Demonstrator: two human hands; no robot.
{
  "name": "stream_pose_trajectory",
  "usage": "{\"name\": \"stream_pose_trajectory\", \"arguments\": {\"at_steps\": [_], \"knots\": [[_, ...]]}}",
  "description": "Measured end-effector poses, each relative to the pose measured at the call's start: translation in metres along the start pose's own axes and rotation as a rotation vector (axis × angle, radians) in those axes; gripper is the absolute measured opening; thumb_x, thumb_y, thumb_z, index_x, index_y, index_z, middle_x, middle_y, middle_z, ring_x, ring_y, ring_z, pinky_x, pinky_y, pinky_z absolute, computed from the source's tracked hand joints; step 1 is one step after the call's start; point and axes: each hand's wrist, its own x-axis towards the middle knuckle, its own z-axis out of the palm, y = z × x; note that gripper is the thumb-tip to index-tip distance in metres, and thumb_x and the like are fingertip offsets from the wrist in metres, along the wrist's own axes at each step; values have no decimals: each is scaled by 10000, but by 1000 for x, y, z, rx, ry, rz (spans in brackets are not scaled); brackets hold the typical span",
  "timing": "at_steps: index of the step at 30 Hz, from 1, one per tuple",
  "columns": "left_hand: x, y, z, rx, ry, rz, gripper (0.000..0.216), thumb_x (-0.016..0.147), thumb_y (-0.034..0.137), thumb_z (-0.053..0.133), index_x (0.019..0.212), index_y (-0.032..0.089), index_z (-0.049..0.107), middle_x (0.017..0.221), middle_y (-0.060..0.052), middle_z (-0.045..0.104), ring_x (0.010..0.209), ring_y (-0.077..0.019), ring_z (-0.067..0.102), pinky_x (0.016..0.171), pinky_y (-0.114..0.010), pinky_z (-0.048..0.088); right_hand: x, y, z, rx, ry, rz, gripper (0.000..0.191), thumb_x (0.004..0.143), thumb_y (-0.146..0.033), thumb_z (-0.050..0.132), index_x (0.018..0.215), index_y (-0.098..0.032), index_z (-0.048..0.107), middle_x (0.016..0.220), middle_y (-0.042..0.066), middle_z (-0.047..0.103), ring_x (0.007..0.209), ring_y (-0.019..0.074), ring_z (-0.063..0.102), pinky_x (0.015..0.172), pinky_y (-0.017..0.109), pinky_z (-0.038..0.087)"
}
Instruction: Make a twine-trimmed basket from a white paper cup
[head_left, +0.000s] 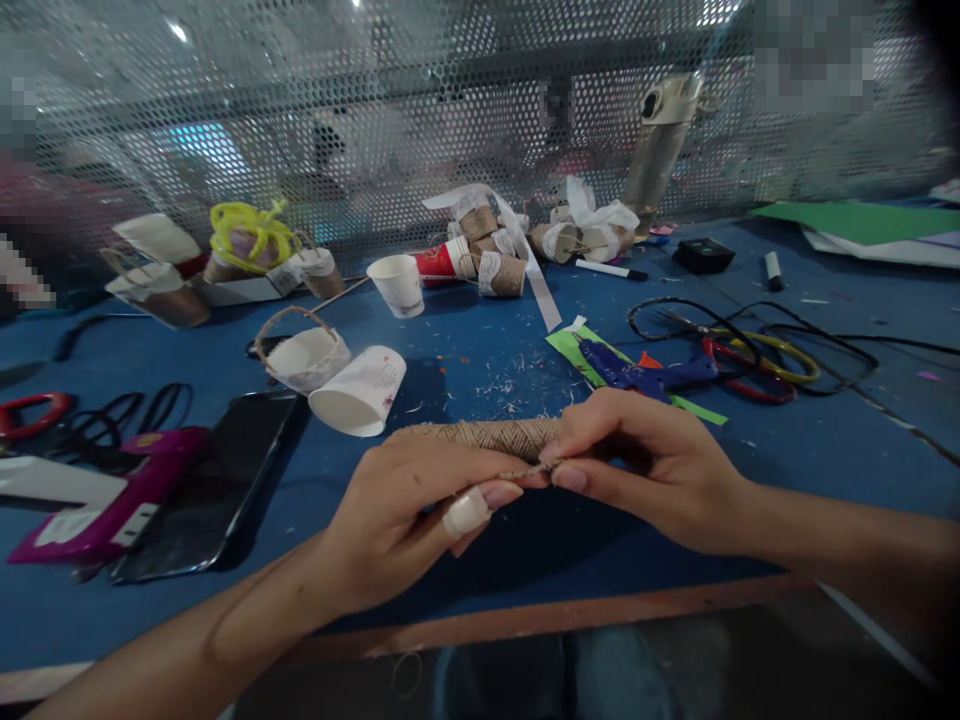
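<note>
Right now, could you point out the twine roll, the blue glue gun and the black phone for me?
Twine roll [499, 436]: head view, on its wound side.
Blue glue gun [656, 380]: head view, on its body.
Black phone [221, 475]: head view, on its dark glossy face.

The bench is deep blue, with a reddish-brown front edge. I see a tan twine roll with a criss-cross pattern, a brownish strand, and an off-white finger wrapping. One glue gun is dark blue; the paper strip is lime green. The scissors' handles show red and yellow. Over here, the tipped cup is white with small reddish marks, the phone black, the bundled cord bright yellow, and the stacked cup red and white. The grey mesh is patterned with rows of round holes.
</note>
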Motion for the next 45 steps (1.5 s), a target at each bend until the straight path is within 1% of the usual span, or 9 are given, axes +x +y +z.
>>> {"name": "stream_pose_trajectory", "arguments": {"at_steps": [6,9,18,21,23,25,31,36,45], "knots": [[0,-1,1,-72,3,25,174,1011,206,592,1041,120,740,477,64,588,389,-63,543,555,-193,484,2,-1,2,-2,13,-82,39,959,-230,674,990,-219,694,831,3,731,597,89,587,544,214,470],[1,-2,1,-63,8,25,181,1012,208,593,1024,107,743,481,59,593,394,-58,546,559,-185,483,3,-2,1,11,4,-79,46,956,-243,680,976,-206,696,801,1,723,598,88,584,542,205,465],[6,0,-1,-12,-17,64,172,1019,232,584,984,151,733,502,63,636,379,-58,548,551,-179,517,8,-1,0,144,-94,167,201,943,-383,691,888,-189,703,692,-23,603,619,86,493,545,192,395],[6,2,-3,72,5,88,155,1010,252,601,953,168,719,600,29,722,482,-83,645,583,-180,546,9,-2,0,198,-138,209,192,955,-358,678,875,-183,685,698,-32,566,623,76,463,546,182,374],[4,3,-5,148,31,98,126,999,257,619,944,182,705,720,3,781,605,-107,717,621,-184,566,9,-3,0,243,-166,218,179,963,-331,669,866,-180,666,711,-39,548,623,65,449,549,171,365],[3,3,-6,191,42,118,107,996,247,619,943,188,691,772,-2,796,656,-118,741,635,-188,575,9,-4,-1,279,-181,218,168,965,-315,667,865,-180,655,725,-43,543,629,58,447,558,164,365],[0,-1,-7,246,37,215,95,983,194,607,950,152,686,750,-30,783,619,-149,743,640,-236,603,9,-2,0,266,-191,229,180,948,-352,690,875,-189,660,742,-34,564,669,73,474,588,178,389],[-1,-4,-10,288,20,253,105,980,181,584,970,152,684,760,-48,786,604,-155,737,648,-257,623,11,-3,0,269,-203,232,178,951,-340,683,868,-185,653,743,-32,557,673,80,479,602,189,401],[-2,-1,-13,293,-5,263,72,942,155,619,938,157,691,785,-60,793,651,-163,749,638,-259,608,10,-3,0,350,-268,250,173,965,-299,670,864,-169,616,733,-54,521,637,53,426,575,168,363]]}}
